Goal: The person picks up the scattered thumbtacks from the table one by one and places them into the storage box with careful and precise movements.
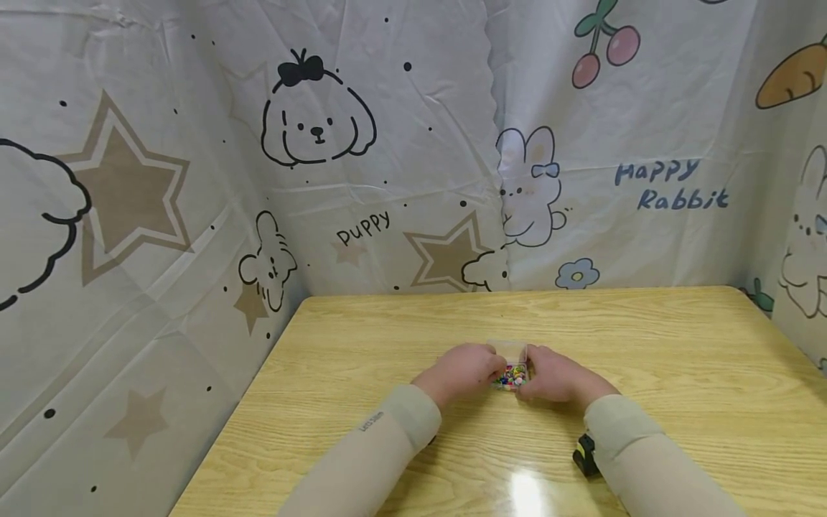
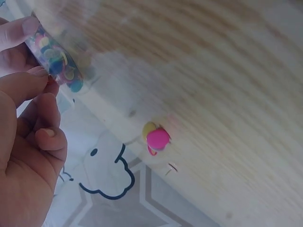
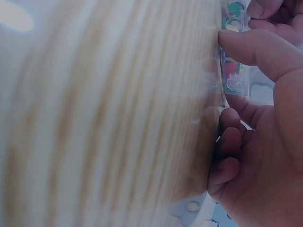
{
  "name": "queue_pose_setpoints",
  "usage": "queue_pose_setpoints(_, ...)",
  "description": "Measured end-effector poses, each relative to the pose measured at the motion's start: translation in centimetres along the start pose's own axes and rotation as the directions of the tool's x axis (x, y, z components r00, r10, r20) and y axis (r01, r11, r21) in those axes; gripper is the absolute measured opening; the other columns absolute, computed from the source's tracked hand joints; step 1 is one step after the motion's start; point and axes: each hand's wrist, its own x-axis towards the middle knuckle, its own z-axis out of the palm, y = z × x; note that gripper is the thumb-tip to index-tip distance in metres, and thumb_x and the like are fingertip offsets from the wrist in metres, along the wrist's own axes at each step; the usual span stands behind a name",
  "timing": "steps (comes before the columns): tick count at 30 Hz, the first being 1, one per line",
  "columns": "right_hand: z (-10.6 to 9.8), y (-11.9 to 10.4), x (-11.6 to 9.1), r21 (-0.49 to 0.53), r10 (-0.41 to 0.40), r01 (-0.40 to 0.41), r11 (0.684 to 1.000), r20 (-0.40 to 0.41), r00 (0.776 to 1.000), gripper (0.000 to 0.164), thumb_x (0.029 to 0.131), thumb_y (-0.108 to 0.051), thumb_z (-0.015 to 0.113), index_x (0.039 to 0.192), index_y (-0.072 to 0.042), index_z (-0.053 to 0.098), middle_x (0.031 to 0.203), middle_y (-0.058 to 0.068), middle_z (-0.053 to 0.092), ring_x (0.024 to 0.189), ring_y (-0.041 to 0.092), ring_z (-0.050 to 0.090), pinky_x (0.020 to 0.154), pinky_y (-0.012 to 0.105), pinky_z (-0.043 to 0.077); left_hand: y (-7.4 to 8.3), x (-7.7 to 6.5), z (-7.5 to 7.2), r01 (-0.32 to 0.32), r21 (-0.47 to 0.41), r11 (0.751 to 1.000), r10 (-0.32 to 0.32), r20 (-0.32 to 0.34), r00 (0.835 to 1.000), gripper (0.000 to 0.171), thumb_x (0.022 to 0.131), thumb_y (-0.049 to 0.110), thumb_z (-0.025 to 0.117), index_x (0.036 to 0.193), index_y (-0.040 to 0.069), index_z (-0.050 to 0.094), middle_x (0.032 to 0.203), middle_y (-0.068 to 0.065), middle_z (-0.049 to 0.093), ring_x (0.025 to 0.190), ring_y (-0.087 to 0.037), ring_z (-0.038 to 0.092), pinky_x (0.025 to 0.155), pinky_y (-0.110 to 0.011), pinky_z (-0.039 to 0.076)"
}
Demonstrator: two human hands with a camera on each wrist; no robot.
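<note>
A small clear plastic box [image 1: 512, 384] filled with multicoloured thumbtacks [image 1: 515, 373] lies on the table, its transparent lid [image 1: 507, 350] raised at the far side. My right hand [image 1: 554, 375] grips the box's right side, thumb on the near wall and fingers behind. At the left, my left hand [image 1: 470, 370] reaches over the box's edge. Its thumb and index finger pinch a tiny red thumbtack [image 2: 50, 80], mostly hidden by the fingertips. Beyond that hand in the left wrist view, pink and yellow tacks [image 2: 157, 138] appear with another tack [image 2: 172, 168] showing its metal pin.
The wood-grain table [image 1: 362, 337] extends around both hands. A printed cloth [image 1: 400, 179] hangs behind the table and along its sides. Partly covered by the right sleeve [image 1: 623, 427] is a black and yellow object [image 1: 585, 454].
</note>
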Motion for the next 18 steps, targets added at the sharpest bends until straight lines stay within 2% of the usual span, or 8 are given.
queue_pose_setpoints(8, 0.0, 0.0, 0.1, 0.021, -0.002, 0.002, 1.0, -0.002, 1.0, 0.042, 0.07, -0.024, 0.079, 0.099, -0.011, 0.051, 0.091, 0.004, 0.053, 0.079, 0.019, 0.047, 0.074, 0.039, 0.042, 0.4, 0.2, 0.4, -0.006, 0.023, 1.0, 0.005, 0.038, 0.999, 0.01, 0.092, 0.016, 0.064, 0.085, 0.022, 0.067, 0.076, 0.008, 0.052, 0.062, -0.004, 0.043, 0.056, -0.018, 0.041)
queue_pose_setpoints(18, -0.1, -0.3, -0.1, 0.01, 0.03, -0.03, 1.0, 0.005, 1.0, 0.044, 0.068, -0.024, 0.078, 0.099, -0.012, 0.05, 0.098, 0.004, 0.054, 0.082, 0.018, 0.048, 0.077, 0.04, 0.043, -0.9, -0.9, -0.2, 0.028, -0.051, 0.998, -0.029, -0.024, 0.999, 0.014, 0.087, 0.009, 0.065, 0.094, 0.021, 0.067, 0.086, 0.009, 0.06, 0.069, -0.002, 0.049, 0.063, -0.019, 0.047)
